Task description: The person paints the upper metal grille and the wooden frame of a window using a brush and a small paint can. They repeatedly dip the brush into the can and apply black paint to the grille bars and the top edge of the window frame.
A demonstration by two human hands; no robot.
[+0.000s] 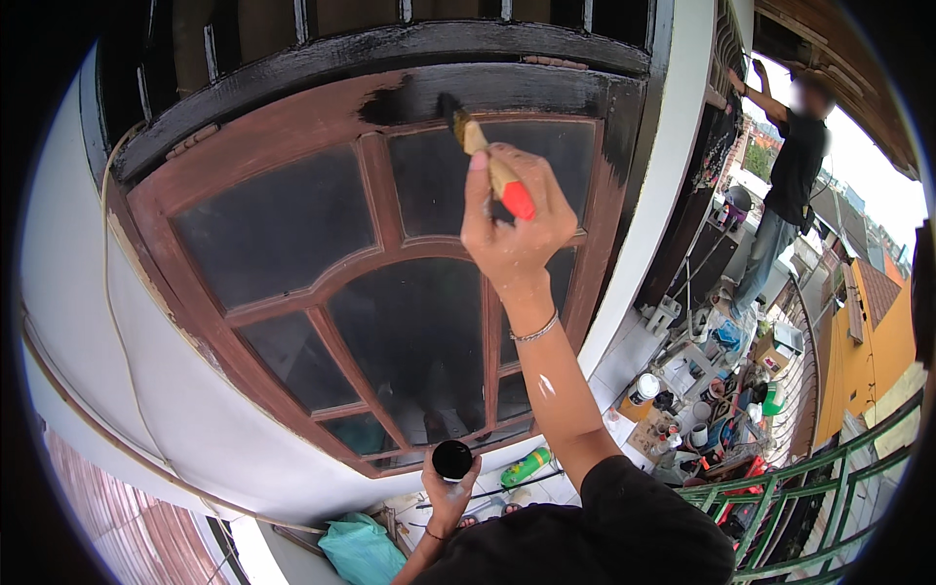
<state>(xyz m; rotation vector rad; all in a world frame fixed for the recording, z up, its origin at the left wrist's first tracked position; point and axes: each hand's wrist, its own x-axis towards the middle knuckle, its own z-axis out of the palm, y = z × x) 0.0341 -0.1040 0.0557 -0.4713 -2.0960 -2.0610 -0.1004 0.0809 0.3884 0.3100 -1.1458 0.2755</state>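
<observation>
My right hand [522,214] is closed round a paintbrush [474,136] with a wooden handle and a red end. Its dark bristles meet the top rail of a window frame [273,122], where wet black paint [395,100] borders bare reddish-brown wood. To the right, that rail is black; most of the lower bars are still brown around dark glass panes [278,229]. Down by the sill, my left hand [448,497] grips a small cup of black paint [452,460], held upright with its opening facing up.
A green bottle [526,468] and a teal plastic bag [361,551] lie below on the floor. Paint cans and clutter [682,409] crowd the right, beside a green metal railing [838,507]. Another person [795,166] reaches up at the far right. A cable [112,263] hangs along the left wall.
</observation>
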